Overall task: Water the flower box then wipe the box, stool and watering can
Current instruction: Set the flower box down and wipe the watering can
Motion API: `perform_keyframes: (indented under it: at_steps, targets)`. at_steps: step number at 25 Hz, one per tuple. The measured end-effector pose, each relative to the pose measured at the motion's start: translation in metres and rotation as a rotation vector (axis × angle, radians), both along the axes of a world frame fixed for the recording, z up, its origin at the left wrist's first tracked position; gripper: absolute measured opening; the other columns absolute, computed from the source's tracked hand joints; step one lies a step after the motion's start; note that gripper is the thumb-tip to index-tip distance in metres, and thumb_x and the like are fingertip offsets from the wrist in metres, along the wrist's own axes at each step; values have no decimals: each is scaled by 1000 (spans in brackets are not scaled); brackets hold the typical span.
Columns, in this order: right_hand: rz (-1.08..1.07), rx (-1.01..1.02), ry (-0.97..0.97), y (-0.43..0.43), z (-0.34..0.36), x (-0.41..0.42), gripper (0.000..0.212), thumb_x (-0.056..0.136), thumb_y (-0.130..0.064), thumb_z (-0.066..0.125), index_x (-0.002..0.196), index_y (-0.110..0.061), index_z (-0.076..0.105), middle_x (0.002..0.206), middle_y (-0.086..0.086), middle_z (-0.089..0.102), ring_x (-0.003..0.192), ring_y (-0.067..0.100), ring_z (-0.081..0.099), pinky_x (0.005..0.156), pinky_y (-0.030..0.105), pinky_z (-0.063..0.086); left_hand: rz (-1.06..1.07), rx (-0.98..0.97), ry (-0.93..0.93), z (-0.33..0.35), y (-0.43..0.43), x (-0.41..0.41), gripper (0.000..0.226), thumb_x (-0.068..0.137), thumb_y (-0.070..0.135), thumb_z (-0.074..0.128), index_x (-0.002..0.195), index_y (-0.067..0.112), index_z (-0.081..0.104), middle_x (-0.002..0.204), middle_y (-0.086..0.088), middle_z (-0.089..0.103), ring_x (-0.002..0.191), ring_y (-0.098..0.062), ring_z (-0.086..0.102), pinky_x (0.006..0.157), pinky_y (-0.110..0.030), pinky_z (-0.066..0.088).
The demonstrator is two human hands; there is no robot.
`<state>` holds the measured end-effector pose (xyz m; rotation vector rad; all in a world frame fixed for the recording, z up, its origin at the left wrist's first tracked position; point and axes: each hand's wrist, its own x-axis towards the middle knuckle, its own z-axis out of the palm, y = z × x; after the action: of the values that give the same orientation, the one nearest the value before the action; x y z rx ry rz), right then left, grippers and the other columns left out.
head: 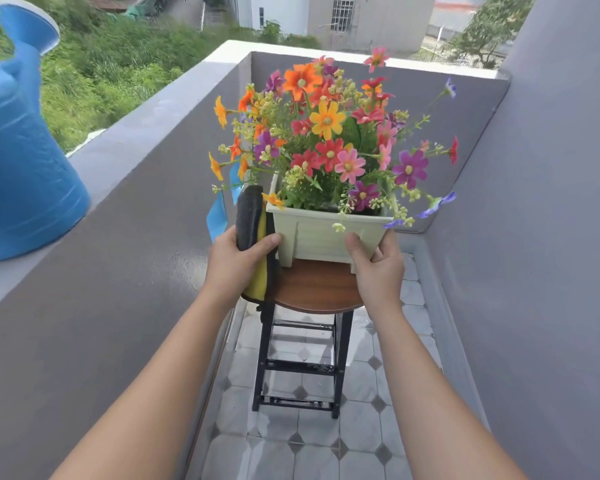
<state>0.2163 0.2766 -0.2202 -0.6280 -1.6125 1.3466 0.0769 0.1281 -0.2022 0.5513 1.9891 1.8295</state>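
Observation:
A pale green flower box (317,233) full of colourful flowers (326,133) stands on a round wooden stool (312,289) with black legs. My left hand (234,263) is shut on a grey and yellow cloth (252,237) and presses it against the box's left side. The box's front right corner is gripped by my right hand (378,268). The blue watering can (18,150) stands on the parapet ledge at the far left, apart from both hands.
The grey parapet wall (136,220) runs along the left, and a grey wall (534,237) closes the right side. The narrow tiled balcony floor (309,445) lies between them. A blue ribbon (219,213) hangs beside the box.

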Motion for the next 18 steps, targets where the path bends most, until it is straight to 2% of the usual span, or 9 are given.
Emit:
perform_keyframes:
  at_steps: [4, 5, 7, 8, 10, 12, 14, 15, 18]
  targets:
    - [-152, -201, -108, -34, 10, 5, 53, 84, -28, 69, 132, -29, 47, 129, -14, 52, 117, -2, 50, 100, 21, 40, 89, -29, -163, 10, -34, 12, 22, 68, 25, 79, 87, 24, 68, 89, -13, 72, 77, -27, 72, 69, -49, 59]
    - [-225, -276, -175, -55, 9, 8, 57, 85, -27, 68, 137, -25, 43, 132, -12, 50, 119, 0, 48, 101, 23, 40, 103, -21, -220, 17, -46, 19, 22, 74, 16, 76, 94, 17, 66, 88, -15, 71, 68, -24, 72, 63, -45, 60]
    - [-291, -361, -273, -106, 7, 19, 38, 87, -21, 65, 123, -22, 54, 128, 2, 59, 112, 10, 57, 97, 26, 46, 118, -6, -310, 35, -71, 33, 22, 80, 6, 72, 98, 11, 61, 86, -16, 69, 61, -25, 71, 57, -45, 59]
    - [-237, -376, -321, -132, 12, 23, 23, 87, -17, 63, 108, -25, 59, 117, 5, 65, 100, 9, 61, 89, 22, 50, 137, -12, -322, 46, -82, 38, 25, 78, 8, 74, 97, 17, 59, 89, -16, 69, 66, -28, 72, 61, -49, 59]
    - [26, -389, -423, -171, 35, 23, 15, 90, -15, 60, 92, -30, 59, 100, 1, 68, 87, -1, 60, 79, 13, 50, 151, -27, -312, 74, -99, 46, 33, 68, 21, 80, 88, 32, 56, 100, -17, 68, 83, -32, 71, 70, -56, 57]
    - [273, -436, -445, -176, 71, 6, 6, 93, -26, 56, 91, -29, 61, 98, -1, 68, 91, 2, 61, 86, 17, 50, 120, -35, -265, 111, -109, 51, 31, 65, 28, 79, 84, 36, 56, 100, -12, 69, 89, -29, 70, 75, -53, 57]
    - [405, -472, -430, -167, 124, -19, 29, 89, -44, 49, 90, -20, 66, 96, 7, 70, 97, 21, 64, 96, 41, 49, 82, 6, -204, 153, -118, 55, 30, 74, 20, 76, 94, 34, 59, 96, -3, 71, 88, -18, 70, 75, -40, 58]
    - [481, -490, -377, -163, 153, -31, 39, 87, -47, 45, 92, -15, 67, 98, 12, 71, 100, 28, 64, 97, 47, 47, 83, 37, -185, 176, -123, 56, 30, 78, 15, 73, 99, 32, 59, 95, 0, 71, 87, -13, 70, 74, -33, 57]
    - [690, -593, -162, -151, 230, -55, 34, 95, -30, 40, 90, -15, 70, 91, 6, 73, 94, 22, 64, 87, 37, 48, 97, 96, -147, 232, -128, 42, 26, 82, 15, 70, 102, 31, 62, 98, 1, 72, 93, -16, 69, 80, -35, 56]
